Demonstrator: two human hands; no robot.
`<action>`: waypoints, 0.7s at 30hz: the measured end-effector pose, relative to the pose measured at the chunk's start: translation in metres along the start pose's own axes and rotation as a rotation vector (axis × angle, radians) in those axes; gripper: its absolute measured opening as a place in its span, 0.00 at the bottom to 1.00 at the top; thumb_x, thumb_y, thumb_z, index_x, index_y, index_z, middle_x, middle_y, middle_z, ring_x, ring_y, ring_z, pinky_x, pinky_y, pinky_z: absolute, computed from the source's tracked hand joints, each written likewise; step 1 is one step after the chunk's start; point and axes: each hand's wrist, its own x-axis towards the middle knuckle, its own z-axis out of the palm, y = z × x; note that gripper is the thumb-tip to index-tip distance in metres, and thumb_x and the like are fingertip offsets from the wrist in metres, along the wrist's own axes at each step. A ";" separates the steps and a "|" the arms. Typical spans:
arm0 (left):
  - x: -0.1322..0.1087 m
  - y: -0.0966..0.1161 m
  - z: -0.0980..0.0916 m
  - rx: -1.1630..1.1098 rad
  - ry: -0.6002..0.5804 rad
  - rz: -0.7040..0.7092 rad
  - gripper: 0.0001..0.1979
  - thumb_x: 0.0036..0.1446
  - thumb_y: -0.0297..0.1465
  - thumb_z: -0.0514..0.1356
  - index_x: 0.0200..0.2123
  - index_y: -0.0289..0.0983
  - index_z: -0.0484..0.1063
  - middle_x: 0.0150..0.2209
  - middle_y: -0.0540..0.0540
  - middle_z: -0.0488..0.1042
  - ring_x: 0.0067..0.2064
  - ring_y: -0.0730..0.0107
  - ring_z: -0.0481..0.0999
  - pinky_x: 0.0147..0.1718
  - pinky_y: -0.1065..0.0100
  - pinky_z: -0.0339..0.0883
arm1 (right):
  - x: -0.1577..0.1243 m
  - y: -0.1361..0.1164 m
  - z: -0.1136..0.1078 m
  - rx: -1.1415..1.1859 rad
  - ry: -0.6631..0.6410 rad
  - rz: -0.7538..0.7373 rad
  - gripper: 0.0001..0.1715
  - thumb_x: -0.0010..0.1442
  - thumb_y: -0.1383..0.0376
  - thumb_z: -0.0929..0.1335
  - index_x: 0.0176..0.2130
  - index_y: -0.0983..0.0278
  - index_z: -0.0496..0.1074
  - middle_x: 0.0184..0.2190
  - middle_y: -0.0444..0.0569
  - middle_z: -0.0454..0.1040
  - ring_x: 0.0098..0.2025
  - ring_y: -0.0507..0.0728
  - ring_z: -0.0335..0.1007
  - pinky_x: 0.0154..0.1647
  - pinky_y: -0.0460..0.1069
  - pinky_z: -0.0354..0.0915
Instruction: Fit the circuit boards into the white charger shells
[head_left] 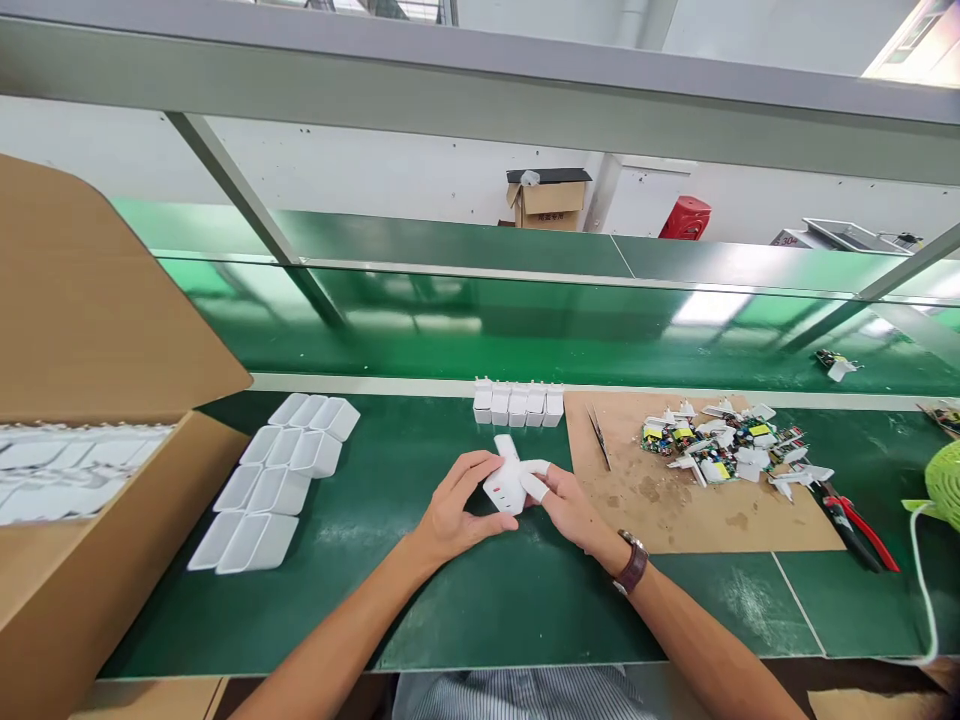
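A small white plug-adapter housing (505, 490), marked by dark slots and a red spot, is held between my two hands above the green bench. My left hand (455, 508) curls around its left side, thumb at the lower edge. From the right, my right hand (568, 508) grips it with fingertips wrapped in white covers. A white strip (506, 447) juts up behind the housing; whether it is a covered fingertip or a part, I cannot tell. Just beyond, a row of white housings (517, 404) stands upright near the back ledge.
White open shells (274, 490) lie in rows at left beside a cardboard box (161, 520) of white parts. On the right, a cardboard sheet (705, 520) bears tweezers (598, 437) and a pile of circuit boards (727, 445). Red-handled pliers (855, 525) and a green coil (945, 485) lie farther right.
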 end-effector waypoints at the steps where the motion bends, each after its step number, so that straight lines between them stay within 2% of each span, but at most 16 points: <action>1: 0.000 0.000 -0.001 -0.029 0.007 -0.061 0.33 0.55 0.53 0.68 0.56 0.39 0.72 0.49 0.37 0.78 0.49 0.53 0.80 0.49 0.53 0.76 | -0.001 0.001 -0.002 -0.088 0.052 -0.085 0.16 0.69 0.54 0.66 0.51 0.59 0.73 0.43 0.50 0.80 0.44 0.59 0.79 0.47 0.56 0.78; 4: 0.002 0.002 -0.003 -0.092 0.041 -0.260 0.27 0.62 0.45 0.66 0.60 0.41 0.69 0.49 0.41 0.80 0.47 0.59 0.80 0.51 0.56 0.75 | -0.004 0.003 -0.005 -0.373 0.146 -0.339 0.12 0.66 0.63 0.68 0.50 0.59 0.71 0.50 0.53 0.76 0.50 0.60 0.76 0.55 0.58 0.74; 7: 0.006 0.003 -0.003 -0.136 0.016 -0.271 0.14 0.65 0.37 0.64 0.52 0.41 0.75 0.45 0.43 0.81 0.44 0.63 0.81 0.48 0.59 0.76 | -0.005 0.006 -0.006 -0.547 0.169 -0.431 0.20 0.64 0.68 0.68 0.55 0.60 0.67 0.50 0.55 0.73 0.50 0.61 0.74 0.54 0.59 0.73; 10: 0.010 0.006 -0.003 -0.155 -0.033 -0.115 0.05 0.62 0.33 0.67 0.41 0.41 0.78 0.41 0.44 0.80 0.42 0.64 0.81 0.44 0.60 0.77 | -0.004 0.014 -0.005 -0.559 0.161 -0.391 0.38 0.60 0.69 0.70 0.66 0.61 0.58 0.53 0.57 0.70 0.45 0.59 0.73 0.47 0.58 0.75; 12: 0.012 0.008 -0.003 -0.134 -0.076 -0.002 0.09 0.57 0.33 0.71 0.42 0.41 0.79 0.46 0.41 0.80 0.46 0.60 0.81 0.46 0.57 0.77 | -0.002 0.019 -0.004 -0.536 0.097 -0.330 0.49 0.56 0.69 0.73 0.70 0.60 0.52 0.59 0.59 0.68 0.47 0.60 0.74 0.48 0.58 0.75; 14: 0.013 0.010 -0.003 -0.123 -0.154 0.079 0.13 0.56 0.33 0.73 0.44 0.41 0.79 0.55 0.37 0.77 0.55 0.53 0.78 0.51 0.51 0.76 | 0.000 0.021 -0.003 -0.514 0.023 -0.243 0.53 0.54 0.69 0.74 0.71 0.59 0.52 0.60 0.58 0.70 0.50 0.62 0.75 0.50 0.58 0.74; 16: 0.014 0.012 -0.003 -0.135 -0.228 0.120 0.12 0.58 0.32 0.71 0.45 0.42 0.78 0.58 0.36 0.77 0.61 0.50 0.74 0.55 0.46 0.74 | 0.001 0.022 -0.002 -0.508 -0.017 -0.160 0.53 0.53 0.68 0.74 0.71 0.61 0.52 0.57 0.57 0.74 0.49 0.63 0.76 0.50 0.58 0.74; 18: 0.015 0.014 -0.001 -0.122 -0.248 0.130 0.09 0.60 0.30 0.69 0.44 0.42 0.77 0.55 0.37 0.79 0.60 0.51 0.76 0.56 0.45 0.74 | 0.003 0.020 -0.001 -0.518 -0.028 -0.110 0.53 0.53 0.67 0.74 0.71 0.63 0.52 0.53 0.57 0.76 0.47 0.63 0.77 0.48 0.58 0.73; 21: 0.015 0.020 0.004 -0.013 -0.184 0.156 0.09 0.59 0.29 0.69 0.43 0.41 0.76 0.52 0.38 0.81 0.55 0.53 0.79 0.51 0.49 0.77 | 0.003 0.016 0.001 -0.538 -0.027 -0.087 0.57 0.51 0.68 0.74 0.72 0.67 0.50 0.51 0.57 0.77 0.44 0.63 0.77 0.46 0.56 0.73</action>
